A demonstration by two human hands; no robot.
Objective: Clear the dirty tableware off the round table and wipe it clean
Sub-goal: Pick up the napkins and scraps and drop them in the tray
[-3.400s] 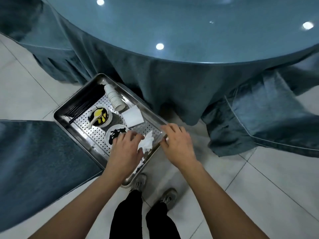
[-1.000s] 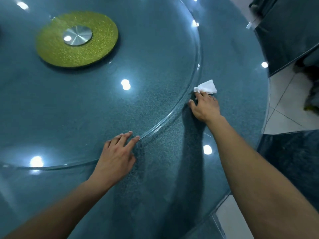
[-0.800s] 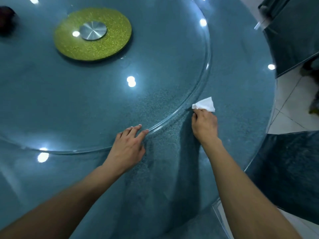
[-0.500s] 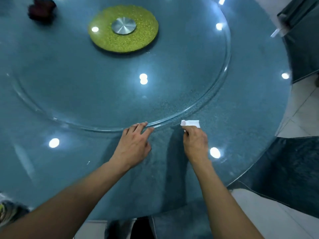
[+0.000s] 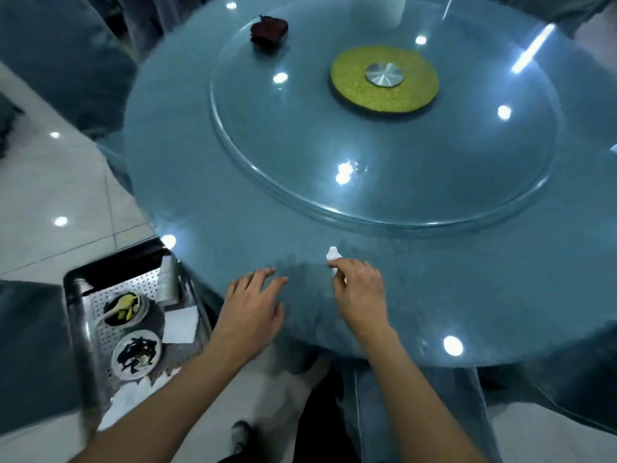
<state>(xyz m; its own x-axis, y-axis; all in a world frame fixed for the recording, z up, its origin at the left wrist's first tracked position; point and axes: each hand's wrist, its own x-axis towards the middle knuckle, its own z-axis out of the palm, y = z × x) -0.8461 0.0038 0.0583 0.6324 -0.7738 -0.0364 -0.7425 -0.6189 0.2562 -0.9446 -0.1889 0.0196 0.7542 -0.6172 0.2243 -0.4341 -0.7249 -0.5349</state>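
The round blue table (image 5: 207, 182) carries a glass turntable (image 5: 434, 168) with a yellow-green hub (image 5: 384, 78). My right hand (image 5: 359, 292) pinches a small white tissue (image 5: 333, 254) against the tabletop near its front edge. My left hand (image 5: 253, 309) hovers over the table edge just left of it, fingers spread and holding nothing. A steel tray (image 5: 80, 315) on the floor at lower left holds two dirty dishes (image 5: 136, 354), stacked cups (image 5: 168, 279) and a white napkin (image 5: 182, 324).
A dark red object (image 5: 268, 30) sits at the turntable's far left. Blue-covered chairs stand at the left (image 5: 30, 355) and far left (image 5: 66, 61). White tiled floor (image 5: 50, 195) lies left of the table. My legs and a shoe (image 5: 240, 436) are below.
My right hand has dragged the tissue from the right side of the table back toward the front edge. My left hand has come off the turntable rim. My view has swung left, showing the tray.
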